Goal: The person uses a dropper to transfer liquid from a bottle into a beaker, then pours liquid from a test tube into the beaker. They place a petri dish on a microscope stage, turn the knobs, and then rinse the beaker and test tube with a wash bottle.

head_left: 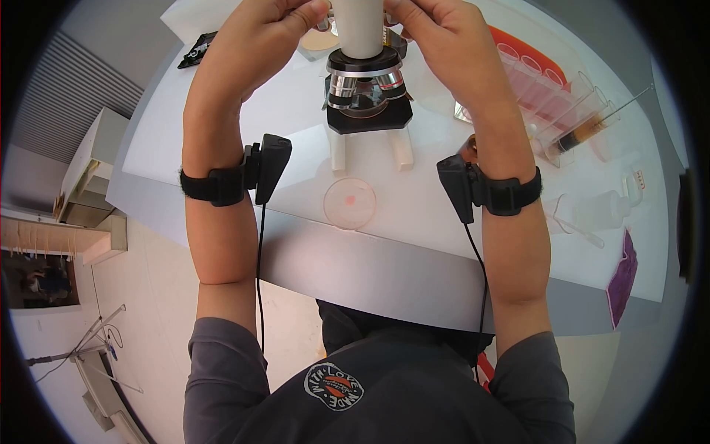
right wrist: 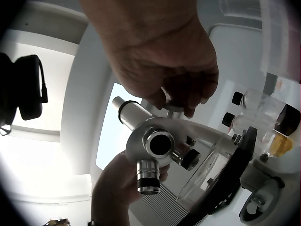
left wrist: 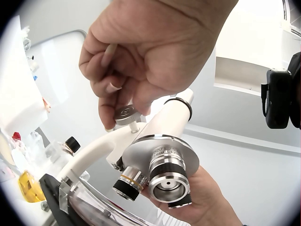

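A white microscope (head_left: 361,33) with several silver objective lenses stands on the table in front of me. My left hand (head_left: 259,48) is at its left side, and in the left wrist view thumb and fingers pinch a round metal knob (left wrist: 127,114). On the opposite side my right hand (head_left: 460,52) pinches the matching knob (right wrist: 173,107) in the right wrist view. The black stage (head_left: 370,118) lies below the lenses (head_left: 342,89). A round clear dish (head_left: 350,203) with a small pink spot rests in front of the microscope's base.
To the right stand a pink rack (head_left: 536,85) with tubes, a red-orange tray (head_left: 510,44) and clear beakers (head_left: 595,207). A purple piece of cloth (head_left: 623,277) lies at the right edge. A black packet (head_left: 197,50) is at the back left. Cables hang from both wrist cameras.
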Demonstrator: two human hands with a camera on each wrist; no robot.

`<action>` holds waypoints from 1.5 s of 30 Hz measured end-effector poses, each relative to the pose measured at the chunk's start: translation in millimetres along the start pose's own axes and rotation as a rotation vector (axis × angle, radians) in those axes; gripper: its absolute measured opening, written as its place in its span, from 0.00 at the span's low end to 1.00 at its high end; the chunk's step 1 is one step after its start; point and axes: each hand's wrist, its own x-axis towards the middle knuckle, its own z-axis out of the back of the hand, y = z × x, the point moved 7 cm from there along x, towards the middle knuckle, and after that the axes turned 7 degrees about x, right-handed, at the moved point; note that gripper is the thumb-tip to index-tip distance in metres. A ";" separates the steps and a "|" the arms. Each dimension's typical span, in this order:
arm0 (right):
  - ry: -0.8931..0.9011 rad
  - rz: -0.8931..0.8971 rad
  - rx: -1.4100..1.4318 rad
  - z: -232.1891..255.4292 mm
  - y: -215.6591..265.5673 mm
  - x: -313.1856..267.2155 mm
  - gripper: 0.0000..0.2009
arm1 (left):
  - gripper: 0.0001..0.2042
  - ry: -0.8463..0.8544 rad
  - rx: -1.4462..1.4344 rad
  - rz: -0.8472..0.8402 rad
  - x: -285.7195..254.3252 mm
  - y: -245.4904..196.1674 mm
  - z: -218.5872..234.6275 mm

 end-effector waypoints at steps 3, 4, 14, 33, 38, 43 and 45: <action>0.003 0.048 -0.006 1.0 -1.2 -0.5 0.14 | 0.16 0.003 -0.018 -0.060 -0.9 0.4 -0.3; 0.008 0.071 -0.006 1.3 -1.3 -0.7 0.14 | 0.16 -0.006 -0.030 -0.052 -2.6 -2.7 0.1; -0.020 0.036 -0.043 1.6 -2.1 0.2 0.16 | 0.19 -0.016 0.005 0.002 -5.9 -6.4 0.1; -0.041 0.025 -0.104 2.5 -6.2 2.3 0.20 | 0.23 0.033 -0.065 0.037 -3.9 -0.3 -4.6; -0.032 -0.017 -0.074 2.1 -5.2 1.5 0.18 | 0.22 0.049 -0.036 0.086 -5.2 -1.9 -3.8; -0.023 -0.038 -0.040 3.8 -8.3 3.6 0.17 | 0.19 0.061 -0.028 0.074 -0.6 6.8 -4.5; -0.007 0.005 -0.014 3.7 -8.5 3.0 0.16 | 0.18 0.054 -0.021 0.030 -6.3 -6.0 -0.7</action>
